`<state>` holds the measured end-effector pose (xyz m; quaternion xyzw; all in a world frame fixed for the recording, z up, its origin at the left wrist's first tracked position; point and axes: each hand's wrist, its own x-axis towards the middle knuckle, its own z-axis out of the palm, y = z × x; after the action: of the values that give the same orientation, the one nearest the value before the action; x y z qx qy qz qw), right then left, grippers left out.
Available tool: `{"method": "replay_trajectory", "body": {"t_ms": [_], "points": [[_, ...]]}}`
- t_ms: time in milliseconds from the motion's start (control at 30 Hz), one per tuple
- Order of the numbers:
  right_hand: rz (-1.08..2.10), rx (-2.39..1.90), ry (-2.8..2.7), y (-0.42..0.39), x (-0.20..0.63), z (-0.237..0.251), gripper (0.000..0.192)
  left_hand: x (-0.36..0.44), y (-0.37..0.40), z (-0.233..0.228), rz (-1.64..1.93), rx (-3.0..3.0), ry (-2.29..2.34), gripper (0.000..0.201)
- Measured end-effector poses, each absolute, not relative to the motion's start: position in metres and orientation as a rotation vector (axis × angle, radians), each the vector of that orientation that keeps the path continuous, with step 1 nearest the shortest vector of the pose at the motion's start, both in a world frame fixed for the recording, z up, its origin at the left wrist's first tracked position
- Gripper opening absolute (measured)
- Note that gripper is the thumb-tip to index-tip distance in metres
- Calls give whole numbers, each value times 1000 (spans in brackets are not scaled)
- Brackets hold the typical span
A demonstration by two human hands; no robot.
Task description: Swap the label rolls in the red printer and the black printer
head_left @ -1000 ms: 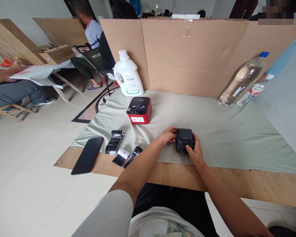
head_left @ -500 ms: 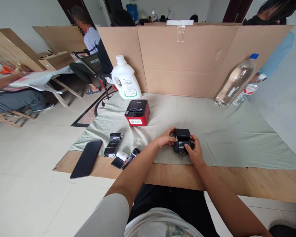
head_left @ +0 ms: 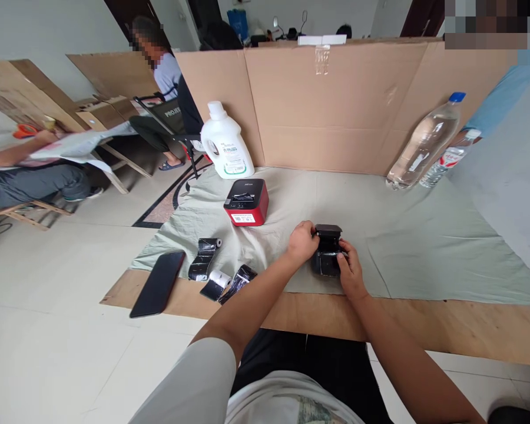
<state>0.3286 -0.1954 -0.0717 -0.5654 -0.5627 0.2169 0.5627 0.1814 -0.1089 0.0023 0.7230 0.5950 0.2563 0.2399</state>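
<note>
A cloth [head_left: 424,247] covers the board table [head_left: 424,330], with a cardboard screen [head_left: 335,106] standing along its far edge. A small printer [head_left: 327,251] sits near the front edge, between the left hand [head_left: 302,241] and right hand [head_left: 350,272]. Behind it to the left sits a second printer [head_left: 246,202], and behind that a jug [head_left: 227,142]. Paper rolls [head_left: 216,271] and a phone [head_left: 158,283] lie at the front left. Two bottles [head_left: 428,150] lean at the far right.

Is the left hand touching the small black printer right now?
Touching. The head view shows the left hand gripping the black printer's raised lid edge.
</note>
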Motion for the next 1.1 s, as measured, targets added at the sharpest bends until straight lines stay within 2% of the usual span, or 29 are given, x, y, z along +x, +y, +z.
{"method": "replay_trajectory", "body": {"t_ms": [100, 233, 333, 467, 633, 800, 900, 1100], "points": [[504, -1336, -1285, -194, 329, -72, 39, 181, -109, 4, 669, 2020, 1559, 13], [506, -1361, -1335, -193, 329, -73, 41, 183, -108, 4, 736, 1982, 1428, 30], [463, -1366, -1368, -193, 330, -73, 39, 188, -109, 6, 650, 2156, 1320, 27], [437, -1359, -1371, -192, 330, -74, 38, 199, -105, 13, 327, 2440, 1240, 19], [448, -1348, -1349, -190, 330, -75, 37, 220, -90, 20, 36, 2486, 1248, 10], [447, -1335, -1333, -190, 330, -75, 39, 238, -86, 20, 134, 2407, 1257, 10], [468, -1322, -1307, -191, 330, -75, 40, 237, -88, 23, 63, 2477, 1269, 9], [503, -1300, -1257, -193, 330, -75, 44, 222, -82, 32, 18, 2412, 1229, 19]]}}
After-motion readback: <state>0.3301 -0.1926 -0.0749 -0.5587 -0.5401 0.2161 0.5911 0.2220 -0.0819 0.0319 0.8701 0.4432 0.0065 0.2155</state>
